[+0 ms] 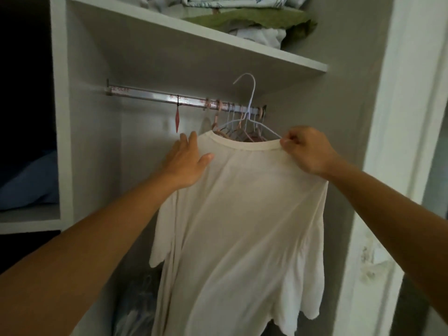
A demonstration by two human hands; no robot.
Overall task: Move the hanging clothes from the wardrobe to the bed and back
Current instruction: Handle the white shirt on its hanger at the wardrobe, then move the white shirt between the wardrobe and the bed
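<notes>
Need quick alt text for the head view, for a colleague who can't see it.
A person holds a cream T-shirt on a white wire hanger before the wardrobe rail, hook off the rail. The right hand pinches the collar; the left hand rests open on the shoulder.

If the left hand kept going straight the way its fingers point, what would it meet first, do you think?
The left hand lies open on the shirt, fingers pointing up and into the wardrobe. Its way looks free until the red tag hanging from the rail, or the back wall; depth is unclear.

A cream cotton T-shirt point(242, 214) on a white wire hanger point(249, 103) hangs near, before the metal wardrobe rail point(150, 97); empty pink hangers point(232, 127) behind it, folded linens point(242, 18) on the shelf point(218, 44) above.
</notes>
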